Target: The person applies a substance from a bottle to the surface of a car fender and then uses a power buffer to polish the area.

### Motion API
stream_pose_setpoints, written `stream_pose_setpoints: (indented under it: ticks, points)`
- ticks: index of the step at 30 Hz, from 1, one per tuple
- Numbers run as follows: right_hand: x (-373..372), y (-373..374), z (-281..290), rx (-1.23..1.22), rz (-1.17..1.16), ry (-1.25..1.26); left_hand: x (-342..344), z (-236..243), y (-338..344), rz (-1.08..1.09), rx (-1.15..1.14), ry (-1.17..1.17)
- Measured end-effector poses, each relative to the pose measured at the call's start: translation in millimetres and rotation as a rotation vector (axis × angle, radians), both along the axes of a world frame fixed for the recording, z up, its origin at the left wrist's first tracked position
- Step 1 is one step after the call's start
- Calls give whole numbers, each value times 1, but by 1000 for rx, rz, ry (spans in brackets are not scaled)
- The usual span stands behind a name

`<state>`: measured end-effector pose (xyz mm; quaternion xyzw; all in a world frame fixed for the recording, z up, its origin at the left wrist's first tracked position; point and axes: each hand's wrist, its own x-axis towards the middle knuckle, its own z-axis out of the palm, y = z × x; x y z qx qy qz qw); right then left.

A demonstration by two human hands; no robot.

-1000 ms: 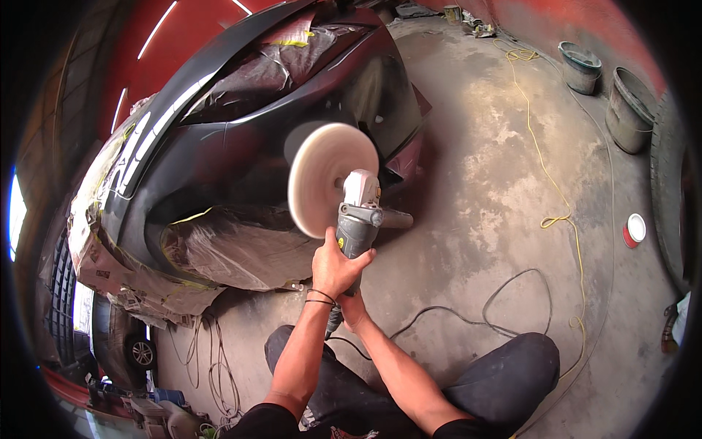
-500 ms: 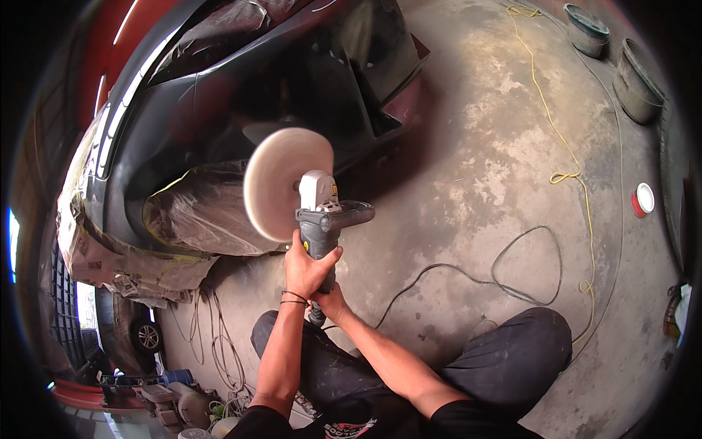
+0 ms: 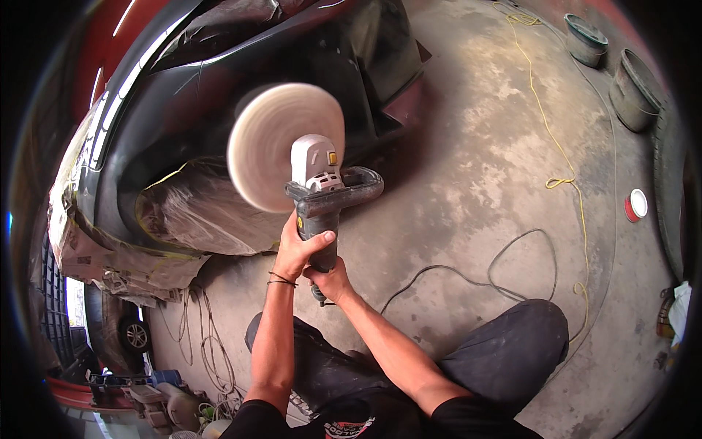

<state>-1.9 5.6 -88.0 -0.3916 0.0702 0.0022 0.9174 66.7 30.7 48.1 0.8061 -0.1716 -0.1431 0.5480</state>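
Both my hands grip an electric polisher (image 3: 313, 162) with a grey head and a dark body. My left hand (image 3: 294, 252) is closed round the front of the body, just below the D-shaped handle. Behind it, my right hand (image 3: 330, 281) wraps the rear end near the cord. The round, pale polishing pad (image 3: 252, 150) looks blurred, as if spinning. It overlaps the glossy black car bumper (image 3: 285, 62) in view; whether it touches the surface I cannot tell. Plastic masking film (image 3: 205, 212) edged with yellow tape covers the bumper's lower opening.
A dark power cord (image 3: 439, 267) loops over the concrete floor to my right, with a yellow cord (image 3: 545, 121) beyond. Two dark buckets (image 3: 635, 95) and a red-and-white tub (image 3: 636, 205) stand at the right. Coiled hoses (image 3: 212, 336) and tools (image 3: 168, 402) lie at lower left.
My hands have carried the polisher upward and slightly left, farther over the bumper. Its pad now shows more of its round face. Both hands keep their hold.
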Motion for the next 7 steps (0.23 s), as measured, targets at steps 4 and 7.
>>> stream_pose_setpoints:
  ticks: [4, 7]
  points:
    - [2, -5, 25, -160, 40, -64, 13, 22, 25, -112, -132, 263]
    - [-1, 8, 34, -163, 112, -112, 9, 19, 50, -82, -133, 206]
